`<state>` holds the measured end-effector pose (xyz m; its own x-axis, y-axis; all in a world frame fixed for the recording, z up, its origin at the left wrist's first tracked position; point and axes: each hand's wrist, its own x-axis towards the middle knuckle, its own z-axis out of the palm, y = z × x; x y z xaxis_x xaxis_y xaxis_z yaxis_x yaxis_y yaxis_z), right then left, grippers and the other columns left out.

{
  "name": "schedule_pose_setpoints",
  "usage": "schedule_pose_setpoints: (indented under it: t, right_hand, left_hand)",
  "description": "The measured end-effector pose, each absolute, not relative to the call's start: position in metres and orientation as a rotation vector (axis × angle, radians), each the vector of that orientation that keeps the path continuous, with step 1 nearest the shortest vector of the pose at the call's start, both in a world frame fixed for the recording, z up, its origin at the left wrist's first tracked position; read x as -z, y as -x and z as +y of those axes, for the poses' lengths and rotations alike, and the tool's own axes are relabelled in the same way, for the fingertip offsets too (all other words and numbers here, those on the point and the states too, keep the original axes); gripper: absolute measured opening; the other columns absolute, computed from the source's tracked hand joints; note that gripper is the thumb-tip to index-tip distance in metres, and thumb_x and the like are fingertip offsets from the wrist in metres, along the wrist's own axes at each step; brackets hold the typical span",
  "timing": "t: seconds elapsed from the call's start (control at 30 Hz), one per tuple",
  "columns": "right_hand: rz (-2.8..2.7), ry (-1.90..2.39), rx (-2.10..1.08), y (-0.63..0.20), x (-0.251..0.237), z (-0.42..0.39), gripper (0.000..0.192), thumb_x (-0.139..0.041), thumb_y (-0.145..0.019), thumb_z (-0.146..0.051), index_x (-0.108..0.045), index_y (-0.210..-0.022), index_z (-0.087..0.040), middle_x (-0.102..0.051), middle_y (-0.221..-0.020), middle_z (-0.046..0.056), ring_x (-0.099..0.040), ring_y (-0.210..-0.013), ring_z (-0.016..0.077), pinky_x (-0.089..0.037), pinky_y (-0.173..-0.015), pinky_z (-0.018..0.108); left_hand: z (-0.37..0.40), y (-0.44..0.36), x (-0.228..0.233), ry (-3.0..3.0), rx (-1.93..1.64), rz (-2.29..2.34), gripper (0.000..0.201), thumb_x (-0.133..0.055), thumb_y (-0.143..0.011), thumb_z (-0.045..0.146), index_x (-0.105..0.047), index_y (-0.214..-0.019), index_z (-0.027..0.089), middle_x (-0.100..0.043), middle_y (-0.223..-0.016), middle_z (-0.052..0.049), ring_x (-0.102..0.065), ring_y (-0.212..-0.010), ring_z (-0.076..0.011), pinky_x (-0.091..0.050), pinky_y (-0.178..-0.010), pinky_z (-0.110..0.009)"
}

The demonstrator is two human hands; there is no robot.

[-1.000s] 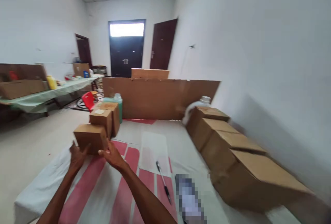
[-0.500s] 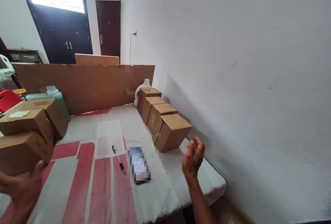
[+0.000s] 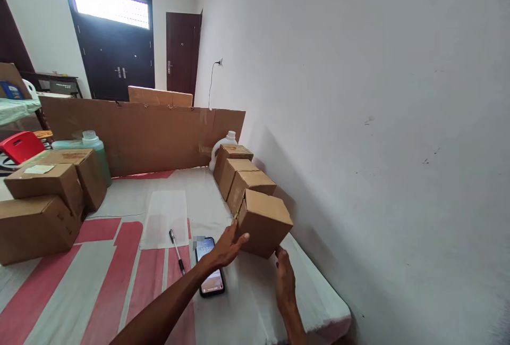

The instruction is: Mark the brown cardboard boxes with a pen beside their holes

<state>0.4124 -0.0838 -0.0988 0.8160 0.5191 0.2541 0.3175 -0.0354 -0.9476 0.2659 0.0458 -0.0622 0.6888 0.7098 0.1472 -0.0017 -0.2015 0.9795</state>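
Observation:
A row of several small cardboard boxes runs along the wall on the right of the table. The nearest box point(image 3: 264, 221) sits tilted, with its near bottom edge off the cloth. My left hand point(image 3: 228, 245) presses on its left face. My right hand point(image 3: 285, 279) touches its lower right corner from below. A phone point(image 3: 210, 274) with its screen lit lies just under my left forearm, and a pen point(image 3: 176, 252) lies beside it.
Three more cardboard boxes point(image 3: 43, 204) are stacked at the table's left, with a green jug point(image 3: 92, 149) behind. A tall cardboard sheet point(image 3: 139, 135) stands across the far end. A white bottle point(image 3: 223, 144) stands behind the row. The table edge point(image 3: 319, 308) drops off close to my right hand.
My view swung from the left boxes to the right row. My left hand left the left box and both hands came onto the nearest right box, which now sits tilted.

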Motion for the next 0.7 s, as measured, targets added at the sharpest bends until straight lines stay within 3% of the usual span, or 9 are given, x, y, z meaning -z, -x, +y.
schedule_pose_setpoints:
  t: [0.13, 0.23, 0.4, 0.5, 0.6, 0.7]
  right_hand:
    - [-0.77, 1.611, -0.242, -0.356, 0.092, -0.088, 0.081, -0.042, -0.096, -0.073, -0.045, -0.153, -0.015, -0.048, -0.156, 0.02, -0.045, -0.145, 0.0343, -0.036, -0.118, 0.053]
    - [-1.004, 1.535, -0.27, -0.295, 0.081, -0.076, 0.077, -0.042, -0.099, -0.067, -0.039, -0.157, -0.016, -0.042, -0.159, 0.02, -0.038, -0.149, 0.0349, -0.03, -0.122, 0.057]
    - [-1.453, 1.331, -0.439, -0.183, 0.088, -0.055, 0.068, -0.048, -0.103, -0.051, -0.027, -0.164, -0.028, -0.034, -0.166, 0.012, -0.03, -0.155, 0.0332, -0.029, -0.124, 0.06]
    - [-1.659, 1.201, -0.575, -0.137, 0.112, -0.051, 0.068, -0.054, -0.102, -0.043, -0.027, -0.164, -0.032, -0.04, -0.163, 0.01, -0.038, -0.151, 0.032, -0.038, -0.122, 0.057]
    - [-1.761, 1.14, -0.646, -0.121, 0.133, -0.05, 0.066, -0.056, -0.102, -0.04, -0.03, -0.162, -0.036, -0.041, -0.163, 0.008, -0.042, -0.149, 0.0299, -0.042, -0.12, 0.054]
    - [-1.741, 1.183, -0.677, -0.121, 0.141, -0.047, 0.068, -0.052, -0.103, -0.038, -0.022, -0.164, -0.037, -0.033, -0.168, 0.006, -0.032, -0.155, 0.0277, -0.035, -0.125, 0.055]
  left_hand:
    - [0.041, -0.23, 0.05, -1.591, -0.843, 0.565, 0.083, -0.055, -0.094, 0.067, -0.036, -0.16, 0.022, -0.037, -0.166, -0.016, -0.032, -0.155, -0.0335, -0.027, -0.127, -0.052]
    - [0.039, -0.159, 0.045, -1.538, -0.976, 0.679, 0.078, -0.048, -0.099, 0.064, -0.029, -0.162, 0.024, -0.032, -0.169, -0.014, -0.03, -0.156, -0.0312, -0.025, -0.128, -0.049]
    - [0.037, -0.019, 0.056, -1.339, -1.337, 1.004, 0.069, -0.041, -0.101, 0.068, -0.038, -0.155, 0.026, -0.047, -0.16, -0.013, -0.044, -0.149, -0.029, -0.038, -0.121, -0.047]
    - [0.031, 0.044, 0.07, -1.269, -1.444, 1.174, 0.072, -0.028, -0.1, 0.074, -0.043, -0.15, 0.024, -0.053, -0.154, -0.015, -0.051, -0.143, -0.0275, -0.045, -0.115, -0.047]
    - [0.029, 0.078, 0.082, -1.235, -1.472, 1.282, 0.074, -0.03, -0.098, 0.076, -0.049, -0.145, 0.022, -0.058, -0.148, -0.017, -0.057, -0.137, -0.0293, -0.046, -0.113, -0.05]
    - [0.029, 0.087, 0.089, -1.253, -1.437, 1.336, 0.075, -0.033, -0.097, 0.077, -0.053, -0.143, 0.022, -0.06, -0.147, -0.017, -0.057, -0.136, -0.0321, -0.043, -0.115, -0.054]
